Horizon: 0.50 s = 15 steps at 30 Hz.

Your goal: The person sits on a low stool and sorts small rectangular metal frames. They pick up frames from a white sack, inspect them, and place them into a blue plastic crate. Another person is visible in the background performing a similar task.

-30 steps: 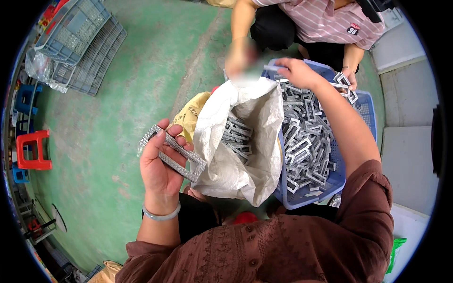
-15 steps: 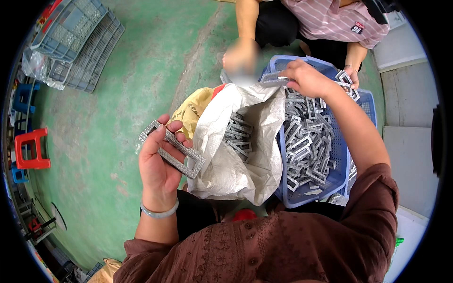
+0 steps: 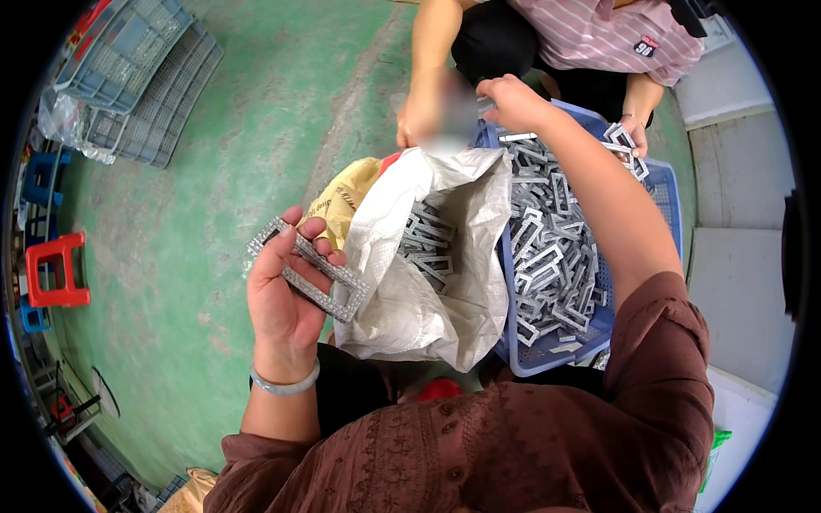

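My left hand (image 3: 286, 286) is closed on a few silver rectangular frames (image 3: 346, 295) with a sparkling, studded face, held left of a white woven sack (image 3: 376, 274). Similar frames (image 3: 426, 244) lie inside the open sack. My right hand (image 3: 517, 103) reaches over the far end of a blue plastic basket (image 3: 547, 363), fingers curled; what they hold is partly hidden by a blurred patch. A heap of silver frames (image 3: 547, 248) fills much of the basket. Beside my right hand is a co-worker's hand (image 3: 419, 120); their other hand (image 3: 634, 132) holds several frames.
A yellow bag (image 3: 346, 192) lies against the sack's left side. Grey-blue crates (image 3: 154, 94) stand at the far left, with a red stool (image 3: 58, 269) nearer. The co-worker in a striped shirt (image 3: 590, 38) crouches beyond the basket. White panels (image 3: 735, 274) line the right side.
My right hand has moved away from me and slightly left, from above the sack's far rim toward the co-worker. My left hand keeps its frames, shifting very slightly.
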### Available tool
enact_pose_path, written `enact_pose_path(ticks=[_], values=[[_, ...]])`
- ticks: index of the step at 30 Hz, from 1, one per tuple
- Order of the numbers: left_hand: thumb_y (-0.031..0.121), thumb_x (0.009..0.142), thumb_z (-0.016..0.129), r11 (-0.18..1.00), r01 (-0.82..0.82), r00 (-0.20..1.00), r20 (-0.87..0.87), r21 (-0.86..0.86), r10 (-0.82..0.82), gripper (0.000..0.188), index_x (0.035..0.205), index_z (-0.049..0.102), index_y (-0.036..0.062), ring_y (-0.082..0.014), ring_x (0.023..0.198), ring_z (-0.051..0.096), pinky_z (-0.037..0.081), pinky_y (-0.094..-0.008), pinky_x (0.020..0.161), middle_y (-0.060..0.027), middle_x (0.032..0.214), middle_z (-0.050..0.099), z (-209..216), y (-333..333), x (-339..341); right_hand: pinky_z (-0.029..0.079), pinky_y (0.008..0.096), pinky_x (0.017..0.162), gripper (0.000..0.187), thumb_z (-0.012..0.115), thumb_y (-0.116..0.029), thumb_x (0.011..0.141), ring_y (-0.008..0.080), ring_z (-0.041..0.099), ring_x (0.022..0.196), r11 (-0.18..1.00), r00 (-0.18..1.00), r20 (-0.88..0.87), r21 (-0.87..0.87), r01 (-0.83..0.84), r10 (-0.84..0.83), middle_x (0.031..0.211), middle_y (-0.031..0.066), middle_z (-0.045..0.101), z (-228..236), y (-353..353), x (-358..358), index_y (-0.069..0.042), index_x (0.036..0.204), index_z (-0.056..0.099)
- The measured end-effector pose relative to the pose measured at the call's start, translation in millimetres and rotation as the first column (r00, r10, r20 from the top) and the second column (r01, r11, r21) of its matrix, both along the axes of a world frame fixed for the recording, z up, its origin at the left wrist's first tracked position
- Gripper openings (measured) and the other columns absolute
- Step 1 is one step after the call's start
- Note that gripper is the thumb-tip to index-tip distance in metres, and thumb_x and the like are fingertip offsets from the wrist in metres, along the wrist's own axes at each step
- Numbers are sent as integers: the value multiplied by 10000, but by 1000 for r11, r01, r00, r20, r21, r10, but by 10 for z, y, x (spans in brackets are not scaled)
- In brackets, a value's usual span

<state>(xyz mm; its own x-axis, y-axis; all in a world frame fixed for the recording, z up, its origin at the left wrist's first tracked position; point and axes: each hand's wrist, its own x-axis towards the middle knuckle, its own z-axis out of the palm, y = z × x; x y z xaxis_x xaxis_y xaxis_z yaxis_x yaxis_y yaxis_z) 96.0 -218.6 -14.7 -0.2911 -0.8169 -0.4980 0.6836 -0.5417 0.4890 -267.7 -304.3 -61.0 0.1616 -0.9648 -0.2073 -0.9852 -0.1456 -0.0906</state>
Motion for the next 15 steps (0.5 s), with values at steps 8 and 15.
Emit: enact_pose_path(ticks=[8, 15], values=[[145, 831, 485, 1000, 3, 1000, 13, -13, -3, 286, 1082, 455, 12, -175, 724, 522, 440, -341, 681, -98, 902, 549, 10, 34, -50, 427, 391, 817, 324, 646, -89, 624, 357, 540, 930, 996, 995, -58, 40, -83, 85, 886, 177, 610, -508, -159, 177, -6, 929, 574], [152, 836, 474, 998, -47, 998, 36, -47, 48, 282, 1076, 465, 6, -179, 736, 518, 428, -338, 691, -99, 910, 546, 121, 295, 16, 412, 373, 871, 386, 648, -143, 686, 332, 507, 1002, 999, 998, 47, -34, -30, 31, 1096, 154, 544, -656, -71, 27, -33, 1042, 548]])
